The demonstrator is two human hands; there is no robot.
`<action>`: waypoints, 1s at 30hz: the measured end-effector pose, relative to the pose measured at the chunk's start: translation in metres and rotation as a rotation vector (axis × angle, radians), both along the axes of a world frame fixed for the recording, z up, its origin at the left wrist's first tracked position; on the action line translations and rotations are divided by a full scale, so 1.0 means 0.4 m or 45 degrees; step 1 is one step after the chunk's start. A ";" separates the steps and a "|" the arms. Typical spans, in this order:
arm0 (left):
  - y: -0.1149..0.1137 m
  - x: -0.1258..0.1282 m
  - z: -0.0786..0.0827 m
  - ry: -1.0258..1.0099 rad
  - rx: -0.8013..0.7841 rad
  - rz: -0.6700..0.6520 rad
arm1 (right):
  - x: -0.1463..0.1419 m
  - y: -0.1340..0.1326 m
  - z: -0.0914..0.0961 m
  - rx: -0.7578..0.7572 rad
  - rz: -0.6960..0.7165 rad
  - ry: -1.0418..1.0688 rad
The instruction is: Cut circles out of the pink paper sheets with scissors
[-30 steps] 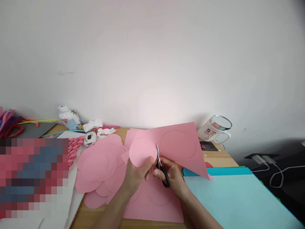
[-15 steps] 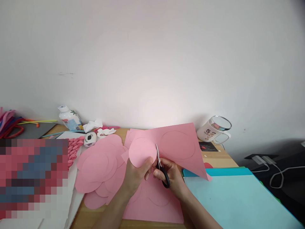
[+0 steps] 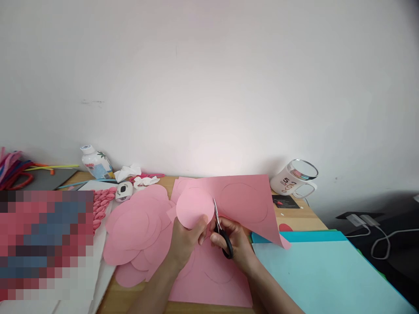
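My left hand (image 3: 186,240) pinches a partly cut pink paper circle (image 3: 194,207) that still hangs on a large pink sheet (image 3: 245,203) marked with a pencilled circle. My right hand (image 3: 234,242) grips black-handled scissors (image 3: 221,229), whose blades point up along the right edge of the circle. The sheet is lifted off the wooden table (image 3: 301,213) and slopes down to the right. Under my hands lies another pink sheet (image 3: 216,279) with drawn circles.
A pile of cut pink circles (image 3: 137,226) lies to the left. A glue bottle (image 3: 94,162), a small white punch (image 3: 123,190) and crumpled white paper (image 3: 129,171) sit at the back left. A white mug (image 3: 296,178) stands at the back right; light blue sheets (image 3: 327,274) lie at the right.
The lifted pink sheet has tipped down a little and turned slightly. The scissors and both hands have shifted a touch to the left along the circle's edge.
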State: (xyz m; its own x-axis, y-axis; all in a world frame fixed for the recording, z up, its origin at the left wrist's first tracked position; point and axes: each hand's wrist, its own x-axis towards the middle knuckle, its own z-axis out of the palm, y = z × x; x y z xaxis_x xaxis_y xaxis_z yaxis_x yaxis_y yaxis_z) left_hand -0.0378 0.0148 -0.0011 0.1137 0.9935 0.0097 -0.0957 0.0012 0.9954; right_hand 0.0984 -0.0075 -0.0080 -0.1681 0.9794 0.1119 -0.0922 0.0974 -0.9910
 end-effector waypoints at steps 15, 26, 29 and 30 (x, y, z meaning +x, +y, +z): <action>0.005 0.000 -0.007 -0.034 0.029 0.016 | -0.007 -0.003 0.009 -0.033 0.012 0.000; -0.006 0.013 0.018 -0.112 0.046 -0.029 | -0.017 -0.005 0.023 0.055 0.127 0.102; -0.008 0.013 0.025 -0.097 0.007 0.012 | -0.017 -0.005 0.024 0.071 0.078 0.067; -0.009 0.013 0.026 -0.088 -0.012 0.035 | -0.016 -0.005 0.025 0.079 0.048 0.052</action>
